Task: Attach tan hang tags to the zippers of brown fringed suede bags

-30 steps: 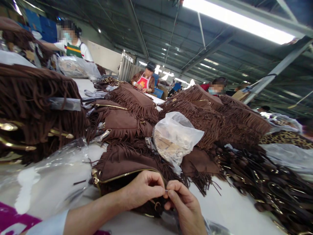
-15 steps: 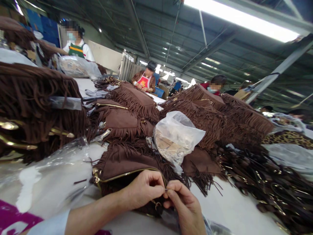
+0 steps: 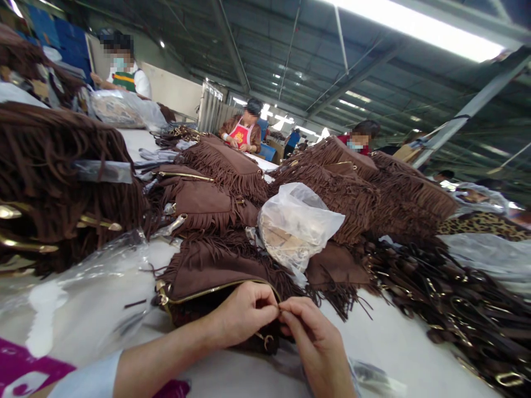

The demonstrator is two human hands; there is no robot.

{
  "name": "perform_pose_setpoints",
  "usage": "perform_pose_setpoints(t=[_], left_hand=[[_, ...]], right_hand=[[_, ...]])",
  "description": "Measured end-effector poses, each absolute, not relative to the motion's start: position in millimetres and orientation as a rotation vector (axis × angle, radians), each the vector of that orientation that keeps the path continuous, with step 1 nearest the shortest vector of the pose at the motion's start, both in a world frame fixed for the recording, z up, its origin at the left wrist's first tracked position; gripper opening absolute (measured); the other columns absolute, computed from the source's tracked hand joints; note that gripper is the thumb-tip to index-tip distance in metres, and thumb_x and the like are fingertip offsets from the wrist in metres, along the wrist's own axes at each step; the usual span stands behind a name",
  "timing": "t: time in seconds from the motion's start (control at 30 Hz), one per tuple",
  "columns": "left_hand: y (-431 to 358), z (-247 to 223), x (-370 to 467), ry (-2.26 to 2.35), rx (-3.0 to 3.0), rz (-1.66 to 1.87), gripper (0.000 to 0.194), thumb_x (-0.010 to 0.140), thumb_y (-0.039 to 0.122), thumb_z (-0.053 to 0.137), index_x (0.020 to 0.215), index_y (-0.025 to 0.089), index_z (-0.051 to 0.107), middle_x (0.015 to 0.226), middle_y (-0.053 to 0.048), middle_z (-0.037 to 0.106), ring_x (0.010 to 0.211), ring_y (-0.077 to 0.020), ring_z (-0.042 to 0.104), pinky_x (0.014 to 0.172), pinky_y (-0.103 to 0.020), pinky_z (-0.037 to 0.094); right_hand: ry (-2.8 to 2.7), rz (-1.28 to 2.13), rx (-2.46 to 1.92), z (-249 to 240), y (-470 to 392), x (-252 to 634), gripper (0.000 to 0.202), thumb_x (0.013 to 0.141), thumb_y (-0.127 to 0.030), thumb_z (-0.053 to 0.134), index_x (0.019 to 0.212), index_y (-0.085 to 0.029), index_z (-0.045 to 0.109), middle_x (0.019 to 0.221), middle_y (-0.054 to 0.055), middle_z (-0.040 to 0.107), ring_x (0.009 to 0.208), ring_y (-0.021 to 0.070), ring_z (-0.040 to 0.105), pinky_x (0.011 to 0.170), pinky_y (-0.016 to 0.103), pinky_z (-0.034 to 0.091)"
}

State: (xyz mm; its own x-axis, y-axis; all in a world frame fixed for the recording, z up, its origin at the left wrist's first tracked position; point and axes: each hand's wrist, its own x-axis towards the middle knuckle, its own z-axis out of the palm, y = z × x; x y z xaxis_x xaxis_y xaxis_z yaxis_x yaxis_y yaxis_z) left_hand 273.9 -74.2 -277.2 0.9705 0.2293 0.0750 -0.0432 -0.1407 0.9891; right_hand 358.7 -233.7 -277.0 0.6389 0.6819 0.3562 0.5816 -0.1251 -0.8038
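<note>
A brown fringed bag (image 3: 224, 268) lies in front of me, its gold zipper (image 3: 207, 293) open and its mouth facing me. My left hand (image 3: 244, 315) rests across the bag's opening, thumb and forefinger pinched at the zipper's right end. My right hand (image 3: 313, 331) meets it there, its thumb and fingers closed in a pinch against the left fingertips. Whatever small piece sits between the fingertips is hidden. Just below them, a gold ring-like fitting (image 3: 269, 341) hangs at the bag's right side.
Stacked fringed bags (image 3: 327, 188) stand behind, with a plastic bag of straps or cord (image 3: 296, 226) before them. Dark straps with gold hardware (image 3: 460, 304) heap up at right. More fringe and clear plastic (image 3: 99, 276) lie left. Several people work beyond, one in a red apron (image 3: 241, 135).
Both hands stay pinched together at the zipper's end, the fingertips now closer. The small piece glimpsed between them earlier is covered. The view has shifted slightly.
</note>
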Motion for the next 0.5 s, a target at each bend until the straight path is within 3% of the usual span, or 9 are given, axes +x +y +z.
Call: perform_pose_setpoints(t=[0.07,0.17,0.2,0.27,0.37,0.43,0.5], left_hand=[[-71,-269,270,0.11,1.762,0.167,0.015,0.071,0.018,0.051,0.07,0.014,0.065,0.063,0.004,0.055,0.059,-0.0103,0.047,0.054,-0.019,0.033],[-65,-254,263,0.016,1.937,0.11,0.019,0.07,0.009,0.051,0.074,0.016,0.069,0.064,0.004,0.058,0.059,-0.011,0.051,0.055,-0.019,0.035],[-64,-248,260,-0.033,2.011,0.101,0.02,0.07,0.007,0.053,0.076,0.016,0.07,0.065,0.004,0.06,0.06,-0.0114,0.052,0.055,-0.019,0.035],[-61,-236,252,-0.142,2.184,0.097,0.021,0.072,0.004,0.057,0.08,0.017,0.07,0.069,0.003,0.063,0.064,-0.0125,0.055,0.056,-0.02,0.037],[-55,-220,236,-0.285,2.534,0.158,0.016,0.079,0.005,0.062,0.088,0.017,0.068,0.089,-0.002,0.067,0.078,-0.0158,0.059,0.067,-0.023,0.043],[-47,-214,222,-0.303,2.786,0.222,0.018,0.081,0.013,0.067,0.098,0.017,0.064,0.105,-0.005,0.064,0.091,-0.0208,0.058,0.078,-0.029,0.046],[-37,-214,207,-0.185,2.984,0.223,0.033,0.077,0.022,0.073,0.107,0.017,0.06,0.113,-0.009,0.06,0.099,-0.0266,0.056,0.085,-0.039,0.047]], right_hand=[[-1.208,0.015,-1.962,-271,-258,367,0.024,0.092,-0.034,0.061,0.111,-0.026,0.072,0.114,0.009,0.067,0.103,0.0263,0.065,0.088,0.032,0.055],[-1.506,0.033,-2.263,-282,-300,383,0.074,0.079,-0.039,0.076,0.146,-0.025,0.046,0.141,0.014,0.054,0.126,0.0377,0.052,0.103,0.048,0.046],[-1.59,0.024,-2.355,-289,-311,388,0.08,0.075,-0.038,0.079,0.146,-0.024,0.045,0.14,0.015,0.055,0.125,0.0405,0.052,0.102,0.053,0.046],[-1.73,-0.103,-2.476,-303,-323,394,0.069,0.075,-0.034,0.076,0.138,-0.023,0.053,0.134,0.015,0.06,0.122,0.0423,0.055,0.101,0.058,0.044],[-1.837,-0.321,-2.556,-313,-321,394,0.034,0.082,-0.017,0.06,0.115,-0.025,0.063,0.111,0.01,0.069,0.102,0.0318,0.067,0.099,0.054,0.046],[-1.835,-0.421,-2.622,-312,-315,393,0.031,0.082,-0.007,0.05,0.102,-0.027,0.065,0.098,0.007,0.07,0.09,0.0276,0.069,0.093,0.055,0.049],[-1.779,-0.493,-2.688,-314,-315,394,0.03,0.084,-0.008,0.048,0.098,-0.028,0.066,0.108,0.011,0.07,0.096,0.0327,0.068,0.085,0.06,0.051]])
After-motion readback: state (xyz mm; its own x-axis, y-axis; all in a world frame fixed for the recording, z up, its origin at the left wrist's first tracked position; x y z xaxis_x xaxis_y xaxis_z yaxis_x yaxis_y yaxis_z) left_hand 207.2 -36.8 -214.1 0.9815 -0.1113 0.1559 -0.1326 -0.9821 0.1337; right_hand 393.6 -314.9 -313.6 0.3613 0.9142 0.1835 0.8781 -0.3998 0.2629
